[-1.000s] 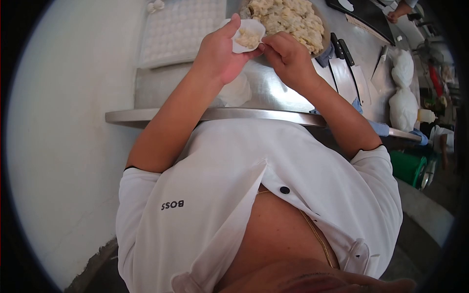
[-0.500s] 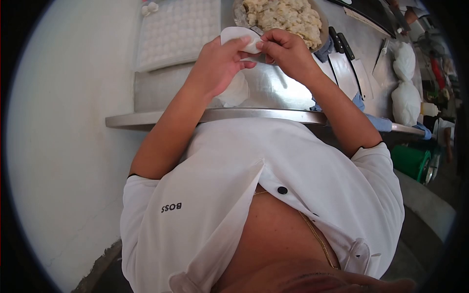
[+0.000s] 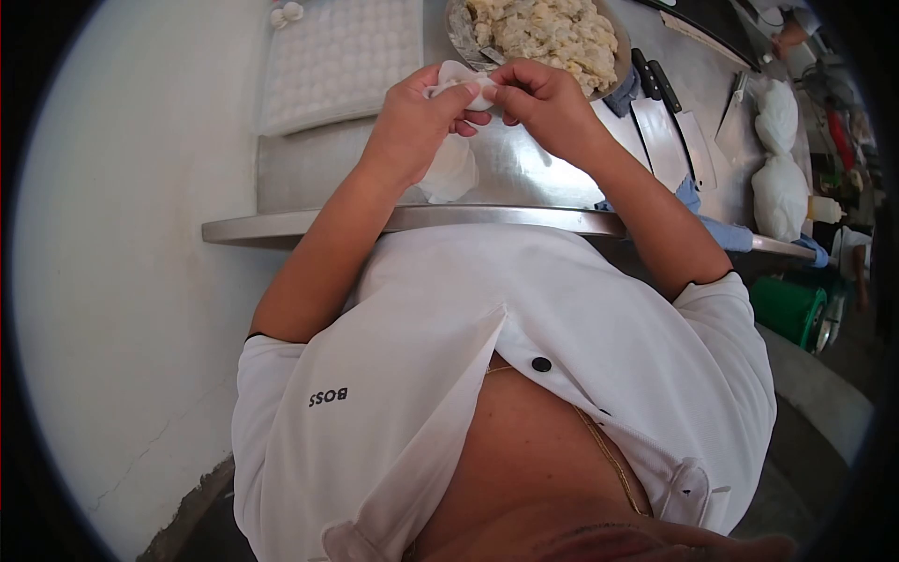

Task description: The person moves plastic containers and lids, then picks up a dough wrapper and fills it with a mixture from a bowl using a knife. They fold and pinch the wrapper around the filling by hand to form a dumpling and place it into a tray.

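A thin round white dumpling wrapper [image 3: 456, 71] is held between both hands above the steel table, with its edges folding upward. My left hand [image 3: 419, 114] cups it from the left, thumb pressed on its front. My right hand [image 3: 540, 97] pinches its right edge between thumb and forefinger. Any filling inside is hidden by the fingers. Just below the left hand, a pile of pale round wrappers [image 3: 452, 176] lies on the table. Beyond the hands stands a metal bowl [image 3: 459, 30] of chunky, pale shrimp-like filling [image 3: 552, 42].
At the back left is a white tray [image 3: 339, 114] with rows of small white rounded pieces. To the right lie two black-handled knives [image 3: 659, 131], a blue cloth [image 3: 622, 96] and tied white bags [image 3: 779, 187]. A wall [image 3: 131, 234] borders the left side.
The wrapper, spread fairly flat before, is now folded up and gathered between the fingers. Both hands have drawn slightly closer together around it.
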